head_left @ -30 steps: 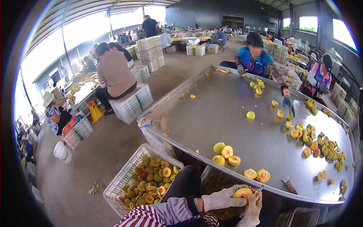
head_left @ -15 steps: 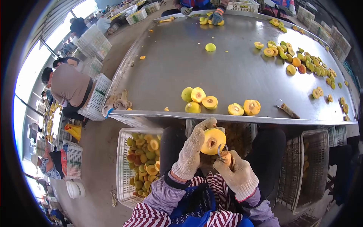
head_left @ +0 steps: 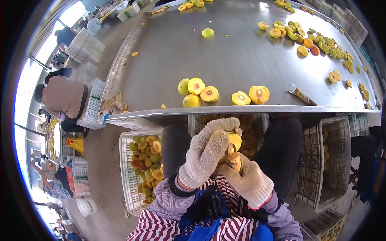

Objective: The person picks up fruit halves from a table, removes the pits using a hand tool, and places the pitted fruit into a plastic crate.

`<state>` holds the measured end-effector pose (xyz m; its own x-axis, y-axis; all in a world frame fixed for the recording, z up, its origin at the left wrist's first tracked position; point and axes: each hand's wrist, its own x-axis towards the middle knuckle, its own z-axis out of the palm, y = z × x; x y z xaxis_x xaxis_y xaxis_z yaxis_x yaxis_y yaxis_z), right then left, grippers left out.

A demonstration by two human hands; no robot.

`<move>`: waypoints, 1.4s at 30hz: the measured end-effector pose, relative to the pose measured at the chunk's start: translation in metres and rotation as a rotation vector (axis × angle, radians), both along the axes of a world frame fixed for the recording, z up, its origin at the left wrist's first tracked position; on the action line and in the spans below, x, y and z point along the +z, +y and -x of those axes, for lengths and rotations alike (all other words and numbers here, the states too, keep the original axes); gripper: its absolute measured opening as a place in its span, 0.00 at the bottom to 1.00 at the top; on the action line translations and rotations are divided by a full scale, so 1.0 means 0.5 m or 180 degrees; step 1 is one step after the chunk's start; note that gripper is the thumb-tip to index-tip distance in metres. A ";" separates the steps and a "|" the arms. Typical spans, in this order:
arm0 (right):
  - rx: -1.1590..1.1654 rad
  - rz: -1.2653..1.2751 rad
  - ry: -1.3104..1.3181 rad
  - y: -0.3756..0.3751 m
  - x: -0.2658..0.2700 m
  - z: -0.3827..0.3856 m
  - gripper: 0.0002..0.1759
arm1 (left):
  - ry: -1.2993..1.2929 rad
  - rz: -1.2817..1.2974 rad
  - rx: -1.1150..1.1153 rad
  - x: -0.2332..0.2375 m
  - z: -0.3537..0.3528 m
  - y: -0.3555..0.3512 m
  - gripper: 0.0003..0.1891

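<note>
My left hand, in a pale knitted glove, wraps round a yellow peach half just below the table's near edge. The fingers hide much of the fruit. My right hand, gloved too, grips the wooden handle of a pitting knife. Its curved metal blade is against the peach, low down; whether it is inside the flesh is hard to see. On the table in front lie several peach halves, cut faces and green-yellow skins showing. A second pitting knife with a wrapped handle rests near the edge.
A metal table spans the front, with a heap of peach halves at right. Left of my legs stands a white crate of peach halves, and another crate is at right. A cloth lies on the table's left corner.
My left hand has turned the peach half, so its cut face no longer looks at me. The pitting knife stays at the fruit. The view has tilted down and shifted.
</note>
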<state>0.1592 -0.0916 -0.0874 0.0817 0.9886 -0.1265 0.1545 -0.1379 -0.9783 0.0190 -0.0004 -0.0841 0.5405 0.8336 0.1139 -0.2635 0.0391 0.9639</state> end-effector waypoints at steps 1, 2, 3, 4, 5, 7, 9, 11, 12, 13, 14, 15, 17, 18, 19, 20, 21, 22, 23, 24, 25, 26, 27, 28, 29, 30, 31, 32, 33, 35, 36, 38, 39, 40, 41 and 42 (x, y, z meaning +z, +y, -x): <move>-0.0002 0.0167 -0.0115 0.002 0.007 -0.006 0.14 | -0.0016 0.0306 -0.0212 0.006 -0.002 0.004 0.30; -0.0006 0.0317 -0.0230 0.005 0.011 -0.012 0.14 | -0.0313 0.0635 -0.0112 0.001 -0.013 -0.005 0.35; -0.0025 0.0305 -0.0219 0.008 0.005 -0.018 0.14 | -0.0301 0.0622 -0.0131 0.001 -0.016 -0.010 0.35; -0.0339 0.0290 0.0016 0.008 -0.006 -0.024 0.14 | -0.0109 0.0825 0.0060 0.000 -0.016 -0.017 0.36; -0.0654 0.0286 0.0255 0.007 -0.014 -0.028 0.14 | 0.0089 0.1036 0.0253 -0.002 -0.015 -0.023 0.36; -0.1031 0.0495 0.0782 0.018 0.023 -0.044 0.14 | 0.0269 0.1222 -0.0073 -0.012 0.011 -0.025 0.36; -0.0950 0.0531 0.0381 0.020 0.022 -0.057 0.13 | 0.0778 0.0935 -0.0730 -0.026 0.024 -0.018 0.28; -0.0745 0.0667 0.0343 0.008 0.028 -0.045 0.12 | 0.0258 0.1205 -0.0503 -0.035 0.020 -0.019 0.25; -0.0588 0.0306 0.0042 0.003 0.016 -0.034 0.12 | -0.0139 0.1534 -0.0290 -0.030 0.019 -0.016 0.25; -0.0466 0.0053 -0.0388 -0.002 0.014 -0.024 0.13 | -0.0536 0.1851 -0.0083 -0.026 0.018 -0.012 0.24; -0.0322 0.0104 -0.0538 -0.002 0.019 -0.018 0.13 | -0.0540 0.1809 0.0020 -0.032 0.019 -0.010 0.26; -0.0185 0.0157 -0.0687 -0.001 0.023 -0.014 0.13 | -0.0528 0.1806 0.0026 -0.029 0.013 -0.013 0.26; -0.0131 -0.0015 -0.0846 -0.002 0.002 -0.008 0.13 | -0.0441 0.1634 0.0440 -0.023 -0.002 -0.023 0.33; -0.0069 -0.0195 -0.1025 -0.003 -0.009 -0.006 0.13 | -0.0550 0.1579 0.0466 -0.032 -0.001 -0.026 0.34; -0.0068 -0.0188 -0.1022 -0.003 -0.015 -0.003 0.13 | -0.0546 0.1586 0.0467 -0.040 -0.001 -0.026 0.34; -0.0098 -0.0301 -0.0997 -0.002 -0.020 -0.001 0.14 | -0.0754 0.1628 0.0452 -0.046 -0.001 -0.024 0.35; -0.0127 -0.0417 -0.0974 0.000 -0.021 0.001 0.15 | -0.0966 0.1666 0.0437 -0.048 -0.001 -0.023 0.37; -0.0127 -0.0413 -0.0976 0.001 -0.020 0.002 0.15 | -0.0968 0.1670 0.0436 -0.048 -0.001 -0.024 0.37; -0.0139 -0.0384 -0.1034 0.002 -0.018 0.004 0.15 | -0.1108 0.1653 0.0359 -0.047 0.000 -0.026 0.34; -0.0151 -0.0356 -0.1091 0.003 -0.017 0.005 0.16 | -0.1248 0.1636 0.0281 -0.046 -0.001 -0.028 0.32; -0.0155 -0.0345 -0.1088 0.004 -0.015 0.006 0.16 | -0.1244 0.1646 0.0279 -0.044 -0.002 -0.031 0.32; -0.0168 -0.0305 -0.1007 0.005 -0.013 0.007 0.17 | -0.1138 0.1580 0.0353 -0.041 -0.005 -0.034 0.31; -0.0181 -0.0267 -0.0925 0.006 -0.012 0.007 0.17 | -0.1033 0.1511 0.0425 -0.038 -0.008 -0.037 0.31; -0.0185 -0.0262 -0.0921 0.007 -0.013 0.007 0.17 | -0.1028 0.1515 0.0423 -0.036 -0.011 -0.039 0.31; -0.0133 -0.0238 -0.0914 0.007 -0.014 0.006 0.18 | -0.0934 0.1367 0.0487 -0.034 -0.013 -0.041 0.30; -0.0082 -0.0212 -0.0906 0.007 -0.015 0.005 0.18 | -0.0840 0.1220 0.0549 -0.033 -0.016 -0.043 0.30; -0.0087 -0.0207 -0.0903 0.006 -0.014 0.006 0.18 | -0.0835 0.1224 0.0545 -0.032 -0.017 -0.048 0.30; -0.0152 -0.0211 -0.0887 0.004 -0.011 0.008 0.16 | -0.0808 0.1006 0.0516 -0.031 -0.019 -0.053 0.30; -0.0229 -0.0218 -0.0871 0.003 -0.008 0.009 0.14 | -0.0779 0.0785 0.0476 -0.031 -0.020 -0.056 0.30; -0.0108 -0.0007 -0.0772 -0.003 0.005 0.004 0.15 | -0.0638 0.0496 0.0422 -0.036 -0.019 -0.060 0.30; 0.0023 0.0205 -0.0673 -0.007 0.008 0.001 0.16 | -0.0502 0.0209 0.0378 -0.040 -0.018 -0.061 0.30; 0.0006 0.0319 0.0064 -0.011 -0.024 0.001 0.15 | -0.0226 -0.0224 0.0421 -0.058 -0.015 -0.054 0.29; 0.0006 0.0413 0.0808 -0.006 -0.026 -0.001 0.14 | 0.0055 -0.0672 0.0480 -0.060 -0.018 -0.048 0.29; -0.0012 0.0415 0.0808 -0.005 -0.018 -0.009 0.14 | 0.0463 -0.1110 0.0756 -0.057 -0.033 -0.050 0.33; 0.0119 0.0875 0.1039 0.000 -0.003 -0.021 0.14 | 0.0459 -0.1109 0.0736 -0.041 -0.028 -0.042 0.33; 0.0249 0.1325 0.1268 0.006 0.009 -0.029 0.13 | 0.0623 -0.0715 0.0416 -0.017 -0.016 -0.026 0.33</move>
<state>0.1738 -0.0889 -0.0831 -0.1233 0.8502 -0.5119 -0.1893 -0.5265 -0.8289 0.0273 -0.0135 -0.0925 0.4604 0.8632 0.2074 -0.0612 -0.2023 0.9774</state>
